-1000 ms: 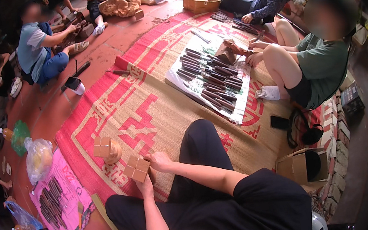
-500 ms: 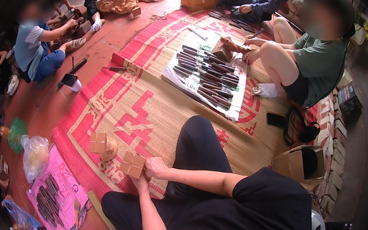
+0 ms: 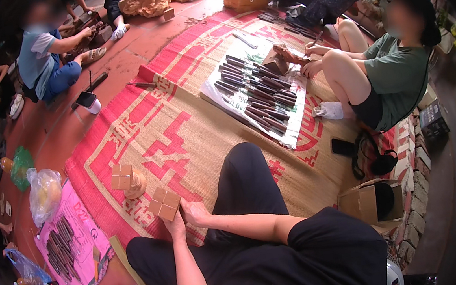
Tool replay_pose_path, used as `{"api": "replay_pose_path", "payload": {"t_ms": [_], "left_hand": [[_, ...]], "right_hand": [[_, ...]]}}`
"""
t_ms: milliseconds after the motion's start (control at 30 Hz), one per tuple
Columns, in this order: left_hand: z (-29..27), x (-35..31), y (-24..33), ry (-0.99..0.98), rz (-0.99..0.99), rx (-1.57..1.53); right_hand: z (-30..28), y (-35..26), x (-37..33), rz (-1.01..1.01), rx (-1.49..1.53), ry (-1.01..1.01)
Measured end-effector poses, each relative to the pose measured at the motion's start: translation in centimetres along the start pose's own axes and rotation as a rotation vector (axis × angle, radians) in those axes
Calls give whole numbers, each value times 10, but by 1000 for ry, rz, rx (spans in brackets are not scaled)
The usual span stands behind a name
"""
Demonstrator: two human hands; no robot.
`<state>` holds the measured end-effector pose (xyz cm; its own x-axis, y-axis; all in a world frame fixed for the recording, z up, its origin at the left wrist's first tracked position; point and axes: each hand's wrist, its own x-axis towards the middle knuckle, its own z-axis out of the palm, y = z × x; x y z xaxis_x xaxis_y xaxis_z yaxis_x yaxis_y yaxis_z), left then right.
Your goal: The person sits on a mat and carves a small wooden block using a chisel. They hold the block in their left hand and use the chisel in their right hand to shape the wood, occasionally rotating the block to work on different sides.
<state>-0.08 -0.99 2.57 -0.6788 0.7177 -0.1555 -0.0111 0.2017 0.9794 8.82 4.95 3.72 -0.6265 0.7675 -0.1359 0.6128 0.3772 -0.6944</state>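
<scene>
A brown square block, its top split by crossing grooves, rests in my left hand, whose fingers wrap it from below. Beside its right edge is my right hand, fingers drawn together; whether they pinch the block or something small is hidden. A similar grooved block sits just beyond, on top of a round pale-wood piece on the mat. Both hands are above the mat's near left part, in front of my bent knees.
Dark chisel-like tools lie in rows on a white sheet; more tools are on a pink sheet. A person in green works a carved piece at right. A phone and an open carton are near my right.
My right hand has shifted slightly beside the block, which stays put. The person in green has lifted their head; the dark-clothed person beyond has drawn a hand back. Another person's hands at lower left moved.
</scene>
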Motion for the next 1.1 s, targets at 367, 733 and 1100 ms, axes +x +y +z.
{"api": "replay_pose_path", "payload": {"t_ms": [367, 733, 1100], "left_hand": [[-10, 5, -17, 7, 102, 152], [-14, -2, -21, 14, 36, 137], [-5, 2, -20, 53, 111, 169]], "right_hand": [[1, -11, -3, 23, 50, -20], [0, -18, -13, 56, 167, 33], [-11, -13, -6, 44, 95, 37]]}}
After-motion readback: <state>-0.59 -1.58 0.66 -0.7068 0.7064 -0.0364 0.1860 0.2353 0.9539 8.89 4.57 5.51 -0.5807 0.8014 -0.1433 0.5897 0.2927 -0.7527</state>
